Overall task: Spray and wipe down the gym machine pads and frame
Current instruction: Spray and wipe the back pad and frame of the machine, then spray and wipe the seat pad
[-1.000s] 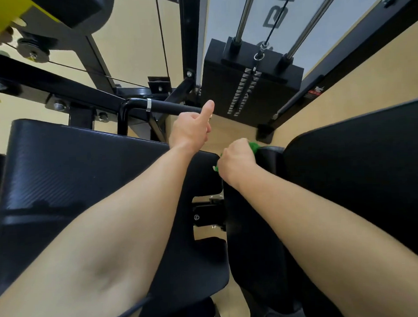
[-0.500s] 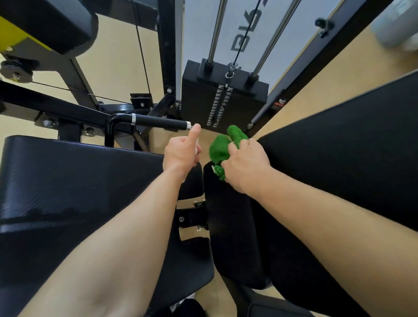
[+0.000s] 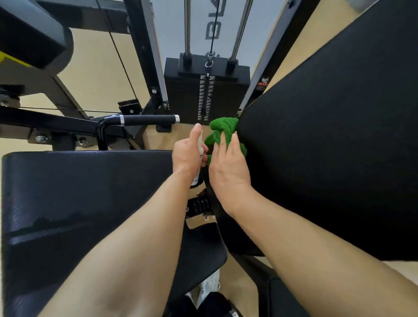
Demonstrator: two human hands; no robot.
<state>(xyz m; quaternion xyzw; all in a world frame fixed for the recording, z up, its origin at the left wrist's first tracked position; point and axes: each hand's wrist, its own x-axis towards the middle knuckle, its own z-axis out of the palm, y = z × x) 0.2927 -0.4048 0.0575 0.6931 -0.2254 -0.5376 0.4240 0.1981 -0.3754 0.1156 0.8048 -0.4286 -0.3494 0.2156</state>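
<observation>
- You have two hands in view, one cloth and one spray bottle.
- Your left hand (image 3: 190, 154) has its grip clenched round the one small white spray bottle (image 3: 196, 179). The bottle stands upright, and one digit is raised along its top.
- Any print on the bottle is too small to read.
- Your right hand (image 3: 230, 167) has a released grip: the fingers lie straight over the single green cloth (image 3: 222, 130).
- The cloth is bunched against the near edge of the right pad (image 3: 334, 141), just beside the bottle.
- You can count two large black pads: the right pad under the cloth and the left pad (image 3: 85, 199) below your left forearm.
- One handle bar (image 3: 148, 119) juts out above the left pad, with a silver ring at each end of its dark sleeve.
- One black weight stack (image 3: 207, 86) stands behind your hands, with two chrome guide rods (image 3: 186, 22) rising from it and one cable between them.
- The only writing you can read is "BL" in grey on the pale panel (image 3: 171, 28) behind the rods; the frame's top edge cuts it off.
- One small red sticker (image 3: 262, 84) sits beside the stack, and you cannot read it.
</observation>
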